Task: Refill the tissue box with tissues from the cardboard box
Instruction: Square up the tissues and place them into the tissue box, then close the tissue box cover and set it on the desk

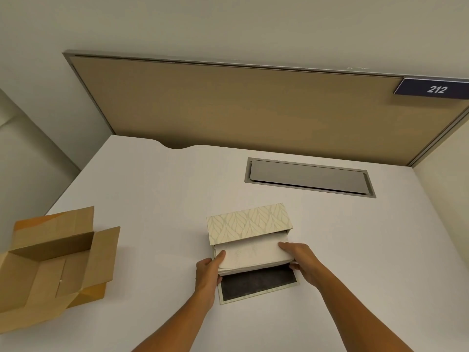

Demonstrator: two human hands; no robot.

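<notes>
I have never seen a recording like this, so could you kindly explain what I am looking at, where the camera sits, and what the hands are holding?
There is no machine here: a person works with bare hands, and the single picture comes from a camera worn on their head, looking forward and down. On the white desk lies a leaf-patterned tissue box, opened, with its dark-lined flap folded down toward the person. The left hand and right hand grip the two ends of a white stack of tissues, which sits in the box opening. To the left stands an open cardboard box, which looks empty.
</notes>
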